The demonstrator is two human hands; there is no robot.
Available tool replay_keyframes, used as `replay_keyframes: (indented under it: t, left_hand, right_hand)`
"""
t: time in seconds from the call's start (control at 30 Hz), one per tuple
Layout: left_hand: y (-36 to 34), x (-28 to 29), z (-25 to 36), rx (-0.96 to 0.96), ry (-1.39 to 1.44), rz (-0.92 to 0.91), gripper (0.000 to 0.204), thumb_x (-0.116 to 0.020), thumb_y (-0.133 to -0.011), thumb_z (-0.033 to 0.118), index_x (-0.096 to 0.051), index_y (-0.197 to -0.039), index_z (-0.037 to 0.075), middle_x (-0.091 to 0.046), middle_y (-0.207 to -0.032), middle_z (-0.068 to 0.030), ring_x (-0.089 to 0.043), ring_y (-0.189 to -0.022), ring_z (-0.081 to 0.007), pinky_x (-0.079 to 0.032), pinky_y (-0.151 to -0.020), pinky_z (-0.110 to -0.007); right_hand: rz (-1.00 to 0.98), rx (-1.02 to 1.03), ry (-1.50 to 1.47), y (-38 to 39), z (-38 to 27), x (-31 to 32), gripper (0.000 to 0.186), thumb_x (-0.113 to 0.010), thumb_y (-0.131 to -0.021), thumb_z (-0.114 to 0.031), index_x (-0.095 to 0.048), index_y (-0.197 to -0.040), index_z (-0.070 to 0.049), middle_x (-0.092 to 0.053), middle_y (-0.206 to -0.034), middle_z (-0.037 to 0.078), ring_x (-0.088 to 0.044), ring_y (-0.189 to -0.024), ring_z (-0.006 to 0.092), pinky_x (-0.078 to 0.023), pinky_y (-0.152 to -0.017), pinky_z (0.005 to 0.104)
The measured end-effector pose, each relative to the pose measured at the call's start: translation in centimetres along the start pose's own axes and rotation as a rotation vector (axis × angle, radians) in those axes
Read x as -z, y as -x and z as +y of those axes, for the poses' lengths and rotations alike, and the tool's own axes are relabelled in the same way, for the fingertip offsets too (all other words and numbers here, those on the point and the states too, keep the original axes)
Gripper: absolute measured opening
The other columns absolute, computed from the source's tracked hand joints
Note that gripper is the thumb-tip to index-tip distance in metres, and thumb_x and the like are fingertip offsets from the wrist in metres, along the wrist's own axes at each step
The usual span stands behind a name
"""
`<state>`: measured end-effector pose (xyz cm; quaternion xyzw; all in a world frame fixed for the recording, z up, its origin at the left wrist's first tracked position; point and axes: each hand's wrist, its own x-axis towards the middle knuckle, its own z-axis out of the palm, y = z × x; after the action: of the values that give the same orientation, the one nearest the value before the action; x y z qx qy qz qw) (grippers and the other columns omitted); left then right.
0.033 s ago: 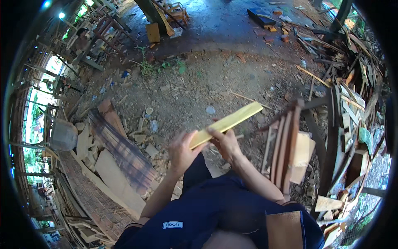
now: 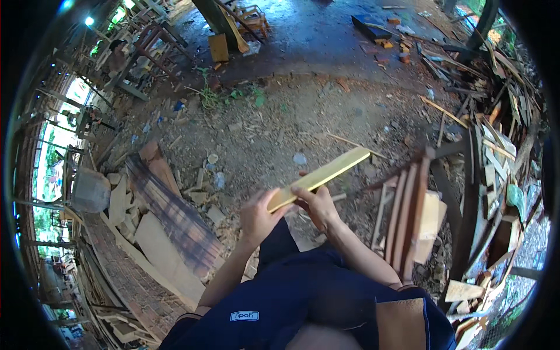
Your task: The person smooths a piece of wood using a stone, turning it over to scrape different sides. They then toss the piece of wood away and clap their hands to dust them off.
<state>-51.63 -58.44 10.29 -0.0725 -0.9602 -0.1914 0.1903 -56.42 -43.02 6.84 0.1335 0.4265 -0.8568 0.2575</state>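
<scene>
A narrow, pale yellow wooden strip [image 2: 335,168] is held in front of my body, slanting from its near left end up to its far right end. My left hand [image 2: 258,216] is closed around the near end, its fingers along the edge. Near the middle, my right hand [image 2: 319,209] grips the strip with the thumb on top and the fingers underneath, partly hidden. The far part of the strip sticks out free over the dirt ground.
Reddish-brown wooden bars [image 2: 405,210] stand close to my right arm. A corrugated sheet [image 2: 175,213] and a pale flat board [image 2: 163,251] lie at left. Scrap wood [image 2: 496,169] is heaped along the right. Farther off, a person [image 2: 116,55] is at the upper left.
The far end of the strip has dipped slightly. Both hands keep their hold, and the surroundings have shifted a little in view.
</scene>
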Motion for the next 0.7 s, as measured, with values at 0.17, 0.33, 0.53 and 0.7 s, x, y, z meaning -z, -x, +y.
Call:
replay_keyframes:
  t: [0.17,0.33,0.53,0.7]
  left_hand:
    - [0.7,-2.9,-15.8,0.660,0.822,-0.466,0.031,-0.056,-0.094,0.032,-0.062,-0.113,0.008,-0.055,-0.066,-0.0019,-0.054,-0.056,-0.0124,-0.044,-0.051,-0.028]
    - [-6.5,-0.2,-28.3,1.374,1.473,-0.542,0.040,-0.041,-0.099,0.035,-0.040,-0.133,0.012,-0.059,-0.073,-0.0085,-0.051,-0.049,-0.0123,-0.045,-0.044,-0.026]
    - [-13.7,-2.8,-42.1,1.296,1.525,-0.390,0.030,-0.041,-0.101,0.028,-0.051,-0.117,0.005,-0.063,-0.085,-0.0138,-0.054,-0.057,-0.0151,-0.044,-0.048,-0.026]
    - [-20.4,-6.1,-47.8,1.384,1.590,-0.217,0.025,-0.044,-0.100,0.026,-0.054,-0.107,0.004,-0.063,-0.084,-0.0130,-0.055,-0.062,-0.0155,-0.044,-0.050,-0.027]
  right_hand:
    - [-0.229,-0.173,0.325,-9.9,2.9,-3.7,0.042,-0.060,-0.093,-0.019,-0.045,-0.128,-0.002,-0.061,-0.106,0.012,-0.063,-0.090,0.0155,-0.054,-0.075,0.0274]
    - [0.187,-0.156,0.366,-20.7,7.3,-3.1,0.036,-0.054,-0.092,-0.014,-0.049,-0.125,0.000,-0.062,-0.093,0.010,-0.064,-0.078,0.0174,-0.055,-0.070,0.0304]
    - [0.579,-0.158,0.319,-26.4,15.1,4.4,0.024,-0.052,-0.089,-0.011,-0.056,-0.111,0.000,-0.062,-0.082,0.012,-0.065,-0.067,0.0224,-0.056,-0.056,0.0337]
    - [0.687,-0.518,0.722,-27.0,20.1,8.9,0.016,-0.051,-0.091,-0.016,-0.056,-0.101,-0.005,-0.061,-0.070,0.010,-0.063,-0.056,0.0211,-0.047,-0.039,0.0319]
